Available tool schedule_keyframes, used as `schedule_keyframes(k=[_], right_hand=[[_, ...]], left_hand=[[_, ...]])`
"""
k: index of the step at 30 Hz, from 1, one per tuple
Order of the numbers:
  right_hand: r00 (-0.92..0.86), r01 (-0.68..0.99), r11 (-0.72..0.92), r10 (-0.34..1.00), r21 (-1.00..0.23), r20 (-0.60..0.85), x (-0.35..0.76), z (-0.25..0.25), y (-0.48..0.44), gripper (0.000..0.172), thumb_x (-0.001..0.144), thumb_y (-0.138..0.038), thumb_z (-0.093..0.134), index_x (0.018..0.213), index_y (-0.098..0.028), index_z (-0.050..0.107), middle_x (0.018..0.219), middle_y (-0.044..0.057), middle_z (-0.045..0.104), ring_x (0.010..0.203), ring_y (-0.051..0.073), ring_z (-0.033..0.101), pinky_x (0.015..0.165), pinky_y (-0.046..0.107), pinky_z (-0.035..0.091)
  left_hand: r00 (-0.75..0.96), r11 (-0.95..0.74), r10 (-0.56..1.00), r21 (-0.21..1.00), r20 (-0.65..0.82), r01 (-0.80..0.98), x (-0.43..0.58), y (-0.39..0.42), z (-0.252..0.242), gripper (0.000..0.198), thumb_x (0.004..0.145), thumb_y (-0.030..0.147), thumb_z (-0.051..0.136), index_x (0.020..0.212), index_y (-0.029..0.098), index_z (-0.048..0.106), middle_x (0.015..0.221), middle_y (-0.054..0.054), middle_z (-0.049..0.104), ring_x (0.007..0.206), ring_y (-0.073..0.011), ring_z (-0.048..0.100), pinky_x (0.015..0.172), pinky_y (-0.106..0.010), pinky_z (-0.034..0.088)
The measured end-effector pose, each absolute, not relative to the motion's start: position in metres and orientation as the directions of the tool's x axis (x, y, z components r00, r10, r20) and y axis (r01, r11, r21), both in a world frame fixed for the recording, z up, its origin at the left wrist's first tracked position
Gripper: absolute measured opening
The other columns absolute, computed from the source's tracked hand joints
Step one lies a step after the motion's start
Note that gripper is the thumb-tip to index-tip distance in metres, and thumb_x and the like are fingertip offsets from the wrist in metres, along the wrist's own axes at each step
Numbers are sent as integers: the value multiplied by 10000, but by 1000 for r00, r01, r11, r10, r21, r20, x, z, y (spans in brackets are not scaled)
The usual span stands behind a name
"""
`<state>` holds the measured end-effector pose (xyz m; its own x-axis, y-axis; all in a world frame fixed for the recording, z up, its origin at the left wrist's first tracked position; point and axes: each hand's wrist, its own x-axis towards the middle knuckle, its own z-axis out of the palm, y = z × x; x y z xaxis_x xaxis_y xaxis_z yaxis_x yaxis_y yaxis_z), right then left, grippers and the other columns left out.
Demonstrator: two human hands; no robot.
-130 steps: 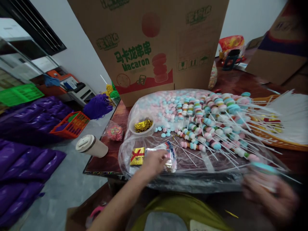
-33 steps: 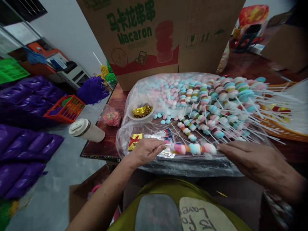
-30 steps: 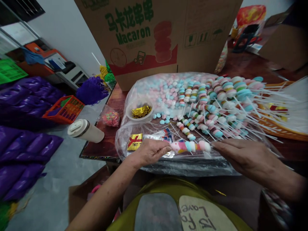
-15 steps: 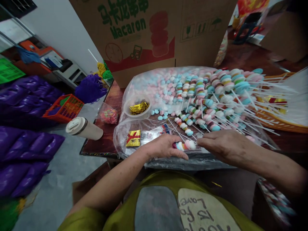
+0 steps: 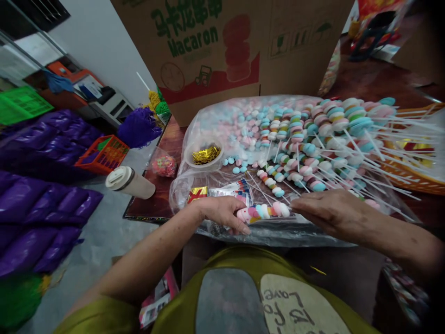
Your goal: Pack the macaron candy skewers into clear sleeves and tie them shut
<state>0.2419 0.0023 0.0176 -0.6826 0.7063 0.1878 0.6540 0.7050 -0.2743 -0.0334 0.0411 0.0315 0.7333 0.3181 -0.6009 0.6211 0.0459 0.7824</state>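
A marshmallow skewer point(image 5: 266, 212) with pink, white, blue and orange pieces lies level between my hands at the table's front edge. Its left end shows a pink printed part, apparently a wrapper. My left hand point(image 5: 224, 211) has its thumb and fingers around that end. At the other end, my right hand point(image 5: 327, 208) is closed, fingers pressed together where the stick would be; the stick itself is mostly hidden. Just behind the skewer, printed wrappers point(image 5: 239, 188) and a gold twist-tie pack point(image 5: 198, 192) lie on clear plastic. Another short candy skewer point(image 5: 270, 182) rests behind my hands.
A large cardboard box point(image 5: 215, 60) stands at the back. A bowl of gold ties point(image 5: 205, 155), loose candies point(image 5: 243, 134) and piled skewers point(image 5: 323, 125) fill the table. An orange basket point(image 5: 406, 174) is at right. A cup point(image 5: 130, 182) stands at the left edge.
My left hand has slid left along the skewer, baring its pink printed end. The right hand stays at the stick end. The view has shifted slightly.
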Motion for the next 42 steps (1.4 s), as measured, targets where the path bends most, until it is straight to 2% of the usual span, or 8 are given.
schedule_keyframes(k=[4,8,17,23,29,35,40,42], right_hand=[[-764,618,768,637,-167,102,238,30,1,206,750,-74,373,662,-205,506,534,-25,506,428,93,399,437,259,194],[-780,582,767,621,-269,82,228,33,-2,176,799,-122,390,703,-200,514,577,-24,544,486,100,471,460,237,236],[-734,677,727,679,-112,-30,221,39,5,208,748,-79,426,755,-223,577,611,-18,589,481,111,484,454,253,150],[-779,616,738,622,-276,-77,211,39,1,209,797,-98,396,702,-193,555,605,-26,583,522,96,512,483,226,232],[-750,650,745,661,-147,33,214,23,6,199,812,-132,395,774,-207,576,646,-20,601,529,101,515,469,232,195],[-789,585,804,595,-106,153,225,34,7,208,838,-146,364,759,-199,549,610,-12,540,519,104,461,485,249,201],[-819,569,822,569,-16,74,215,42,2,227,718,-36,399,735,-203,552,534,-25,504,437,99,387,472,288,130],[-823,562,824,566,-72,47,216,43,1,203,740,-57,409,722,-200,553,527,-27,514,430,96,391,461,281,131]], left_hand=[[719,-62,462,790,-520,611,-27,33,30,272,643,400,674,674,171,530,550,49,521,506,-103,496,500,-208,375],[672,-355,630,626,-389,695,-18,27,37,313,625,430,681,766,170,578,647,28,554,600,-128,502,518,-206,337],[655,-392,644,565,-395,726,-15,29,39,384,581,494,694,767,178,584,625,33,531,565,-130,488,484,-206,300],[700,-485,636,538,-324,689,-4,24,35,286,617,380,698,813,193,606,666,16,593,629,-161,559,524,-219,339],[762,-369,599,761,-245,534,-14,31,24,740,560,415,740,1201,190,447,943,-48,632,795,-199,593,633,-255,433],[746,-271,364,703,-557,657,-28,38,26,154,668,276,645,719,176,541,559,58,516,528,-107,504,493,-189,360],[624,-483,582,396,-521,781,-14,27,28,201,622,362,658,684,187,580,560,23,516,536,-140,485,483,-214,315],[623,-463,605,417,-497,782,-14,26,31,262,613,416,666,713,184,597,571,24,522,534,-132,478,480,-207,312]])
